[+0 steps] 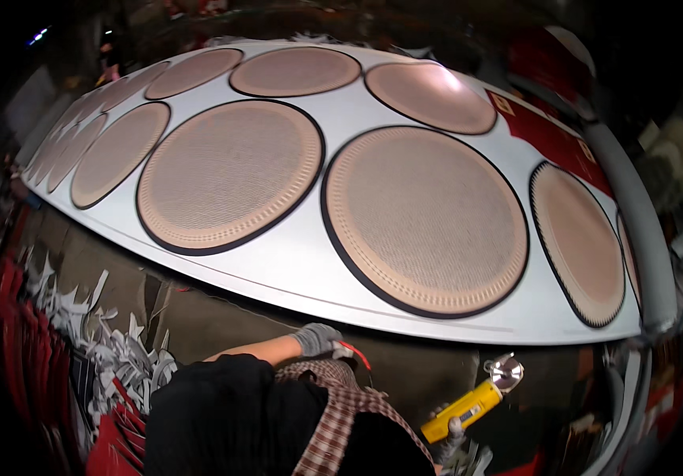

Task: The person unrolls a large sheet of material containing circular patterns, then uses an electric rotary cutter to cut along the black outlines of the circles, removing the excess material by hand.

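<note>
A wide silvery sheet (294,262) printed with several large tan discs ringed in black, such as one disc (427,220), lies across the table in front of me. My left hand (315,339), in a grey glove, is closed just below the sheet's near edge, and a small red and white thing (351,351) sticks out of it. My right hand (453,429), also gloved and mostly hidden, grips a yellow hand-held rotary cutter (462,411) whose round metal blade (506,371) points up toward the sheet's edge, a little short of it.
Curled grey and white offcut strips (119,361) pile up at the lower left beside stacked red sheets (16,333). A red printed sheet (552,136) lies at the far right of the table, next to a grey tube (636,214) along the right edge.
</note>
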A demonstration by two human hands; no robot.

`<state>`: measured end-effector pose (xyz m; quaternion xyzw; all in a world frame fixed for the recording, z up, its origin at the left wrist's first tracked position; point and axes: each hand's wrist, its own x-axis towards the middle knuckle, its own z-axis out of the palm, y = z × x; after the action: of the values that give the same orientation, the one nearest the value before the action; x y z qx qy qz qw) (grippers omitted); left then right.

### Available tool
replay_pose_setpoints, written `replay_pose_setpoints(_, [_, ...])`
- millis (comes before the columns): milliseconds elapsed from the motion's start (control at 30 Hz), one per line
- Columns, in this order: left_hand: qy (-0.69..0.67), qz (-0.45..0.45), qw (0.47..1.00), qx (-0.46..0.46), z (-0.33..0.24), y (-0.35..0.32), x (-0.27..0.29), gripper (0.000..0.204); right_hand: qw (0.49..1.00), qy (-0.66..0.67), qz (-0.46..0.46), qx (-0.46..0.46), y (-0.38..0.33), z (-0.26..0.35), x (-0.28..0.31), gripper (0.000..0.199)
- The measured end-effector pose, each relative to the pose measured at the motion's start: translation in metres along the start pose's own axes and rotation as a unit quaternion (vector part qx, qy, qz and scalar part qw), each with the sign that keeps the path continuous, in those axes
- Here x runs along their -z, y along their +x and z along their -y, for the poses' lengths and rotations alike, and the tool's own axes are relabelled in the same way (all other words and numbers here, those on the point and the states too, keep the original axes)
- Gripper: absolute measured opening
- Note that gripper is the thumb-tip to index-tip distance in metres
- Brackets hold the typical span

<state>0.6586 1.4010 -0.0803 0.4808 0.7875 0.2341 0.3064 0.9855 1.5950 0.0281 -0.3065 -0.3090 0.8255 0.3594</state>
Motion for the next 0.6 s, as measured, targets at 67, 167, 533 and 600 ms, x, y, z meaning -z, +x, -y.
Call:
replay_pose_setpoints(67, [0.019,-0.053,0.998,-0.034,0.007,0.004,-0.012,0.028,0.999,-0.020,-0.028,0.002,0.003,0.007,-0.018,0.063])
replay_pose_setpoints(167, [-0.006,-0.037,0.999,-0.012,0.016,0.014,-0.012,0.029,0.995,-0.065,0.052,-0.056,0.038,0.013,-0.004,0.065])
replay_pose_setpoints(533, [-0.092,-0.065,0.986,0.120,-0.001,0.044,-0.002,0.041,0.982,-0.064,0.139,-0.114,0.156,0.054,-0.078,0.060])
replay_pose_setpoints(600, [-0.068,-0.103,0.986,0.109,-0.008,0.049,-0.005,0.041,0.979,-0.074,0.148,-0.123,0.176,0.060,-0.071,0.061])
